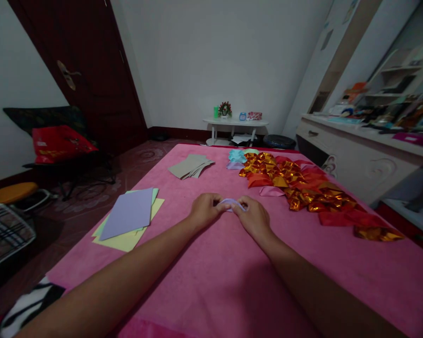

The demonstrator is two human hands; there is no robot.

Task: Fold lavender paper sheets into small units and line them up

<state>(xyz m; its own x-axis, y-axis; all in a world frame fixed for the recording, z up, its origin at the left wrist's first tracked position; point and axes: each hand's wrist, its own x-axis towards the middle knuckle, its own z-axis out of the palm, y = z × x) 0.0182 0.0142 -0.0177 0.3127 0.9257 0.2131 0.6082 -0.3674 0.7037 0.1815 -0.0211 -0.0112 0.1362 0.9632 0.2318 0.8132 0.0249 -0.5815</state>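
A small piece of lilac paper point(229, 202), curved upward in the middle, is held just over the pink table cover point(204, 281). My left hand point(206, 209) pinches its left end, fingers closed. At the other end my right hand point(252, 216) has its thumb and fingers closed on the same paper. Both thumbs lie on the near side of it; the fingertips are partly hidden. To the left lies a loose stack of coloured sheets, a lilac sheet point(129, 213) on top of green and yellow sheets point(121, 241).
Greyish paper pieces point(191, 166) lie fanned out at the back left. Folded gold foil pieces point(299, 197) and red paper pieces point(352, 217) spread along the right, with light blue ones point(237, 156) behind. A dresser point(366, 150) stands right of the table, a chair with a red bag point(58, 143) left.
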